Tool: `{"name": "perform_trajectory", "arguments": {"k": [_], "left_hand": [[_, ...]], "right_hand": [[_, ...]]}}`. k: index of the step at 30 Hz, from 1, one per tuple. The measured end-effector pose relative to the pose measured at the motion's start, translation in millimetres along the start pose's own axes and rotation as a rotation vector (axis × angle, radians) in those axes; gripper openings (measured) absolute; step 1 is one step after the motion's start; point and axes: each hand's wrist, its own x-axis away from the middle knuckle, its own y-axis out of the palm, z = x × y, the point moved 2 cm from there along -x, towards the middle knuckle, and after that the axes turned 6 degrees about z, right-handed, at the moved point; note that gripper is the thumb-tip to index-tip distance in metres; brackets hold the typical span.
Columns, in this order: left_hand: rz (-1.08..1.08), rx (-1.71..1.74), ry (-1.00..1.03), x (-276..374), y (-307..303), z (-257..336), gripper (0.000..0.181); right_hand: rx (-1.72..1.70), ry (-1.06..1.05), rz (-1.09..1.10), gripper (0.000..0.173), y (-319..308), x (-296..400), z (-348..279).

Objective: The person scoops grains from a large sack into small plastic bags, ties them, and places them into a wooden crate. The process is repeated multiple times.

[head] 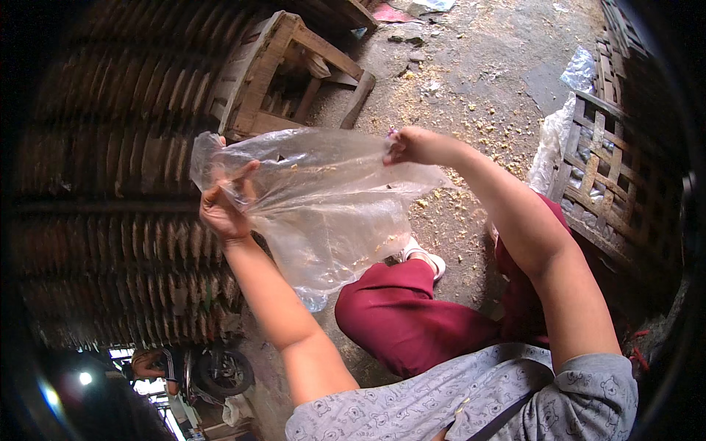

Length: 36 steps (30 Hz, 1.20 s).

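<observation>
A large clear plastic bag point(331, 209) is stretched between my hands, above my bent knee. My left hand point(226, 204) grips its gathered left edge, with the index finger raised and partly behind the thin film. My right hand point(405, 146) pinches the upper right part between thumb and fingers. Small yellowish bits cling to the lower part of the plastic, and one dark speck shows near its top edge. Below the bag's right side, a light-coloured shoe point(427, 259) rests on the floor.
Slatted wooden racks point(121, 165) line the left. A wooden stool-like frame point(270, 71) lies beyond the bag. Yellow crumbs litter the concrete floor point(469, 66). At the right stands a woven slatted crate point(593, 165) holding plastic. A wheel point(223, 370) and another person point(151, 366) appear lower left.
</observation>
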Motion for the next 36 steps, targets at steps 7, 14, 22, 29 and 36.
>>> {"name": "perform_trajectory", "arguments": {"k": [7,14,22,29,36], "left_hand": [[0.507,-0.267,0.240,41,-36,-73,0.053],[0.934,-0.844,0.310,59,-62,-155,0.066],[0.038,-1.654,0.048,-7,18,-239,0.097],[-0.063,-0.868,-0.475,-13,12,-269,0.043],[0.123,-0.342,-0.424,-8,-3,-267,0.027]], "right_hand": [[0.684,0.083,0.093,0.021,-42,1,-2],[1.024,0.037,0.240,0.025,-65,5,-13],[1.266,-0.391,0.093,0.020,-18,-5,-20],[1.345,-0.331,0.218,0.027,-21,-1,-25],[1.372,-0.286,0.260,0.018,-34,-8,-16]]}}
